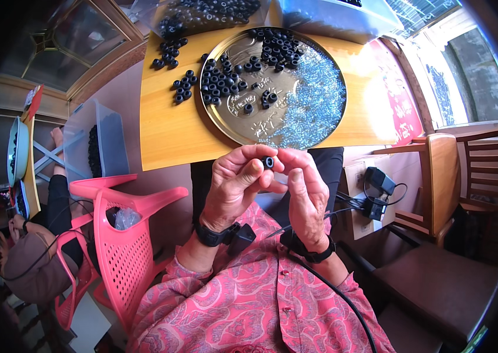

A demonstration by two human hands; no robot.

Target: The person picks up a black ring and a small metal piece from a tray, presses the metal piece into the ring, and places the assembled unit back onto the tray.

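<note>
Between the thumb and fingers of my left hand (234, 179) is a small black ring-shaped piece (268, 162), its round hole turned up toward me. My right hand (305, 182) is close beside it, index fingertip at the ring's edge and thumb standing apart; I see nothing held in it. Both hands are just off the table's near edge. Past them lies a round metal tray (243, 126). Black ring pieces (281, 47) are heaped at its far side, with more at its left. Clear bluish beads (313, 100) cover the tray's right part.
The tray rests on a yellow wooden table (164, 138), with loose black pieces left of it. Two plastic bins (331, 20) stand at the back. A pink plastic chair (122, 253) is at my left, wooden chairs (443, 182) at my right. Another person (37, 265) sits far left.
</note>
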